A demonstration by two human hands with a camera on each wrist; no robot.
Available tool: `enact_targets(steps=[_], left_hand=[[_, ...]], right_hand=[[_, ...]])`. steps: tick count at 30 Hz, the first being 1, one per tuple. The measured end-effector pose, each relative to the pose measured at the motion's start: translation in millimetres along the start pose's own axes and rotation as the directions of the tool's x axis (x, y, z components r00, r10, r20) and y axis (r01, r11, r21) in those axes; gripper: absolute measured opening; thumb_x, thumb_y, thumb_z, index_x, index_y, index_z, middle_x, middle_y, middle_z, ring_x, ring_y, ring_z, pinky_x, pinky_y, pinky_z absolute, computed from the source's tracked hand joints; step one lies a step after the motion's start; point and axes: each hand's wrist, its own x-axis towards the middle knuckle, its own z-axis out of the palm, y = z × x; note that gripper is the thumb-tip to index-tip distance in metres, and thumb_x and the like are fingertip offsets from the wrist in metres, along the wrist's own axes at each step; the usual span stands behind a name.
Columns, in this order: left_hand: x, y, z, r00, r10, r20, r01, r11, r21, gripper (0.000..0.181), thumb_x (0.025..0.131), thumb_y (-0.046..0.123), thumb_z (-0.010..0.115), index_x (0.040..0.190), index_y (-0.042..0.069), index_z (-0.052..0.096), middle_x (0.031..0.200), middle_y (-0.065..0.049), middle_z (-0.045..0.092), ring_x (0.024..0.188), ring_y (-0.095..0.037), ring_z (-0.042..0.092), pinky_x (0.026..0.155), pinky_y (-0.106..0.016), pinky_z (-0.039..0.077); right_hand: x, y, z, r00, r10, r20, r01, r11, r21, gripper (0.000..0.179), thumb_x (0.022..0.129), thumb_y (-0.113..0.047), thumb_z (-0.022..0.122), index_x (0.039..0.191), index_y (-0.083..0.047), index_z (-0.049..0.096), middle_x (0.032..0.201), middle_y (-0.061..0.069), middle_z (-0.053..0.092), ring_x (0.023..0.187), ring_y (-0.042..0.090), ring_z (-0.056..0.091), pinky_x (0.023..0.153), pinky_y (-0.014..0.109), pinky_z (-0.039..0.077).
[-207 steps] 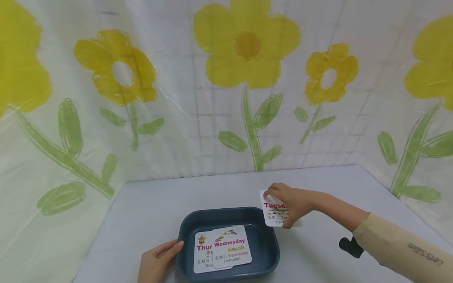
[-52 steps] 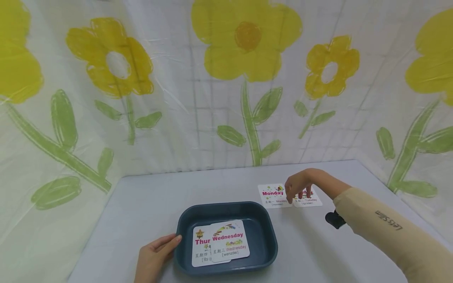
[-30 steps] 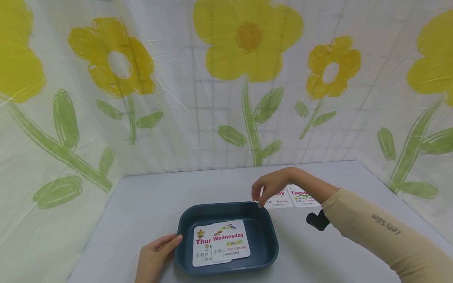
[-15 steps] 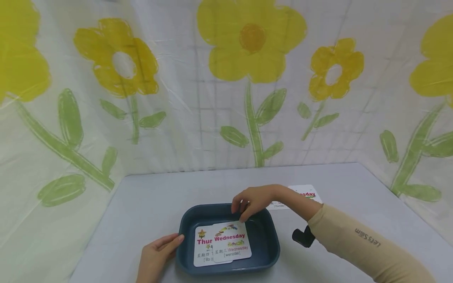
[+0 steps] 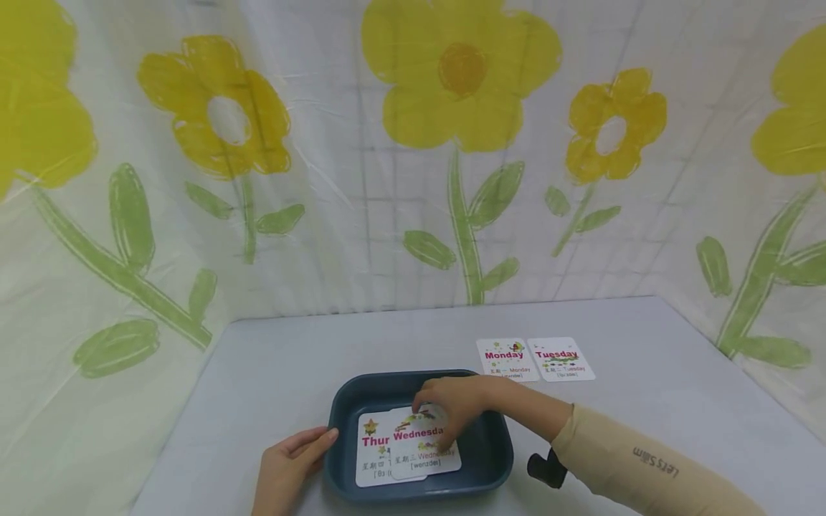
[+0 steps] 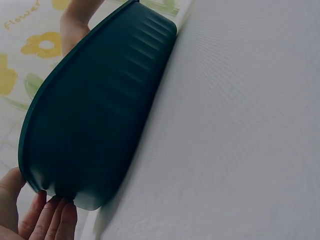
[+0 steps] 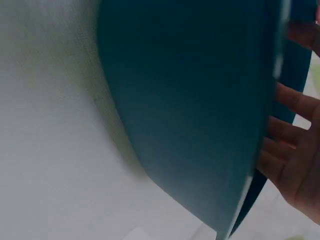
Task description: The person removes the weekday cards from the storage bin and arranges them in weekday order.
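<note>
A dark teal plastic tray (image 5: pixel 342 401) holds two white weekday flashcards. The Wednesday card (image 5: pixel 422 464) overlaps the Thursday card (image 5: pixel 372 459), whose right part is hidden beneath it. My left hand (image 5: pixel 287 462) grips the tray's left end, thumb at the rim and fingers against the outer wall (image 6: pixel 97 115) in the left wrist view. Inside the tray, my right hand (image 5: pixel 454 405) is over the Wednesday card, its fingers spread at the upper edge and thumb low on the right side. In the right wrist view, fingers (image 7: pixel 287 132) reach behind the tray rim.
Behind the tray to the right, the Monday card (image 5: pixel 508 365) and the Tuesday card (image 5: pixel 560 362) lie side by side on the white table (image 5: pixel 290 365). A flower-printed curtain (image 5: pixel 323 236) hangs at the back. A black device (image 5: pixel 547 469) is at the right wrist.
The Tuesday card, earlier held by my right hand, now lies right of the Monday card. My right hand has since moved left and down over the Wednesday card. My left hand stays at the tray.
</note>
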Motion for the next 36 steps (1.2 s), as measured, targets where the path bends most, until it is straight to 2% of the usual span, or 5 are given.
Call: enact_targets(steps=[4,13,26,36], left_hand=[[-0.1,0.8,-0.1,1.000,0.000,-0.001,0.000,1.000,0.007,0.073,0.070,0.055,0.072,0.111,-0.005,0.062,0.109,-0.021,0.065,0.097,-0.028,0.065,0.076,-0.037,0.056],[-0.7,1.9,-0.5,1.000,-0.011,0.000,0.011,1.000,-0.007,0.074,0.070,0.055,0.072,0.111,-0.005,0.062,0.107,-0.020,0.066,0.097,-0.028,0.065,0.077,-0.036,0.056],[-1.2,1.5,-0.4,1.000,-0.013,0.001,0.013,1.000,-0.009,0.072,0.070,0.054,0.072,0.111,-0.004,0.062,0.109,-0.020,0.065,0.097,-0.028,0.065,0.078,-0.036,0.055],[-1.7,2.0,0.8,1.000,-0.015,0.000,0.015,1.000,-0.009,0.072,0.070,0.055,0.072,0.111,-0.003,0.062,0.110,-0.020,0.065,0.098,-0.028,0.065,0.079,-0.036,0.055]], right_hand=[[-1.0,-5,8,1.000,0.019,0.012,-0.018,0.996,-0.084,0.069,0.064,-0.038,0.083,0.125,-0.030,0.052,0.132,-0.004,0.046,0.118,0.014,0.044,0.094,0.038,0.046],[3.3,-8,20,0.997,-0.045,-0.057,0.033,0.978,-0.207,0.076,0.065,-0.045,0.081,0.131,-0.027,0.047,0.137,0.001,0.043,0.120,0.016,0.044,0.089,0.034,0.049],[10.4,-10,36,0.996,-0.009,-0.086,-0.006,0.986,-0.165,0.084,0.062,-0.044,0.083,0.133,-0.030,0.042,0.135,-0.002,0.043,0.111,0.013,0.045,0.089,0.034,0.050],[9.6,-9,37,0.995,-0.023,-0.099,0.008,0.988,-0.157,0.083,0.061,-0.043,0.084,0.132,-0.032,0.042,0.133,-0.004,0.043,0.108,0.012,0.044,0.089,0.033,0.050]])
